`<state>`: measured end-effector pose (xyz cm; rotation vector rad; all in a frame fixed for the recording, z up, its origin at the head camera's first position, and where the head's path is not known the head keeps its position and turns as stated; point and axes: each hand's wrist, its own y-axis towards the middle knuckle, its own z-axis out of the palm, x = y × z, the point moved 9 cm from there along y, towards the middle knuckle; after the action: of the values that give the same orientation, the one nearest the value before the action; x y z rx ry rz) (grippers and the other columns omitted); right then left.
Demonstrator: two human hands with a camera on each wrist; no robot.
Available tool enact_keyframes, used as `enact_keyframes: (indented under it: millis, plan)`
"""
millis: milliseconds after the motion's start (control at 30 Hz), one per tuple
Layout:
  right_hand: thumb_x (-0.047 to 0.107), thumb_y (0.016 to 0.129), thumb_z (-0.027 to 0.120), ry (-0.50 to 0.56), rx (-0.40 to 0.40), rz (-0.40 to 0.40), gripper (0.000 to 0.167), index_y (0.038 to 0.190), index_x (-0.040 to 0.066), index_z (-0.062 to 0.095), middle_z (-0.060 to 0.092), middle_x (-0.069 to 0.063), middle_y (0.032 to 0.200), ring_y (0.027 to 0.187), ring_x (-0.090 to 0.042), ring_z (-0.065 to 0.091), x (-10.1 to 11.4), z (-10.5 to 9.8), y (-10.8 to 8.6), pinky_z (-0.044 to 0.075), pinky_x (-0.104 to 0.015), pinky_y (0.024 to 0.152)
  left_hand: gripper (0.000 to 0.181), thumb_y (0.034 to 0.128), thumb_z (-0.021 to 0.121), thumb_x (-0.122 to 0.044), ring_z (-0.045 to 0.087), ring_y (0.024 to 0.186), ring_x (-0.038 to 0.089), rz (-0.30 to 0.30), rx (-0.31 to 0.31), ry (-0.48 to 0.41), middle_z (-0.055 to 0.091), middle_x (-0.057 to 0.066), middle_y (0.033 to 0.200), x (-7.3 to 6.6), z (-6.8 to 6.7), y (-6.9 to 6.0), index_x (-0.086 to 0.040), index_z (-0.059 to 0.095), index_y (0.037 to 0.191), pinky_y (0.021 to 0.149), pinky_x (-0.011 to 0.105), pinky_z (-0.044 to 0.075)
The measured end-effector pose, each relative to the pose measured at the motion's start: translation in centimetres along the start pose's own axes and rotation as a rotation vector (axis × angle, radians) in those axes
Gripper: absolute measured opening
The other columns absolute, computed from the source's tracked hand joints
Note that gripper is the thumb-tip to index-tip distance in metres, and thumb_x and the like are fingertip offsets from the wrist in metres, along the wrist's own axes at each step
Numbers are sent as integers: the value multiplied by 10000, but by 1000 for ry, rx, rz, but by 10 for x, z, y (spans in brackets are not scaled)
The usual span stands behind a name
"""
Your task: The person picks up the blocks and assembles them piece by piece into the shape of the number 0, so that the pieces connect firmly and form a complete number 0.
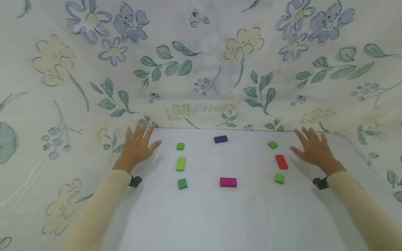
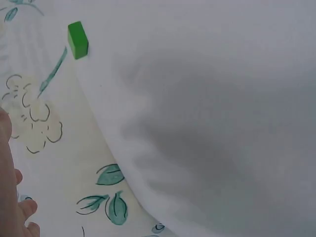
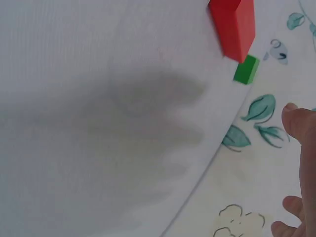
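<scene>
My left hand (image 1: 135, 147) hovers with fingers spread at the left of the white table, holding nothing. Nearest to it are a small green block (image 1: 180, 146), a lime block (image 1: 180, 164) and a dark green block (image 1: 182, 183), set in a column. On the other side my right hand (image 1: 315, 150) is also spread and empty, above its own shadow. Beside it lie a green block (image 1: 272, 144), a red block (image 1: 281, 162) and another green block (image 1: 279, 178). Between the columns sit a purple block (image 1: 221, 139) at the back and a magenta block (image 1: 228, 182) nearer me.
A white tabletop (image 1: 201, 216) carries the blocks. Behind its far edge hangs a flower-patterned cloth (image 1: 207, 115), which also runs along both sides. Dark bands with round parts sit at the left wrist (image 1: 135, 181) and right wrist (image 1: 321, 183).
</scene>
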<state>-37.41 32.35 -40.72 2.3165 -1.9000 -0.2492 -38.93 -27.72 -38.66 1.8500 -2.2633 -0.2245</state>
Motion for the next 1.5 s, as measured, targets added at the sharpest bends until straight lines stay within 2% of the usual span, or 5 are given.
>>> enact_keyframes:
  millis: [367,633,933,1167,1500]
  plan:
    - [302,898,726,65,-116,-95,751,1494,28,361,392,-314,1505,1381,-558,331,40,-20,-2,255,-760,1061,736,1010,432,-563,154,1522,443,29,19,-29,293,235,1608,-11,12,-27,-85,313,1558,1201,641,34]
    - [252,869,767,138,-181,-196,735,1468,17,413,483,-263,1434,1330,-496,445,79,-24,-9,393,-679,1021,632,1004,530,-484,456,1354,425,54,38,-194,522,218,1431,-33,19,-45,-66,456,1472,1096,594,367]
    - [267,936,702,330,-48,-209,692,1502,36,377,458,-221,1485,1336,-415,459,119,-12,-17,385,-606,1074,403,982,612,-418,561,888,166,82,267,-540,621,18,1039,-77,25,-66,-115,617,1247,770,339,499]
    - [257,904,748,431,-41,-240,692,1480,45,428,519,-200,1436,1279,-376,538,147,-12,-23,474,-539,1024,450,931,679,-430,537,919,159,93,362,-639,614,-6,1072,-99,35,-80,-135,612,1264,755,320,470]
    - [303,908,734,686,209,-183,627,1451,104,493,577,-128,1377,1099,-265,634,191,17,-38,586,-406,840,614,827,796,-427,529,957,151,53,393,-700,610,4,1125,-102,56,-90,-116,589,1313,809,342,467]
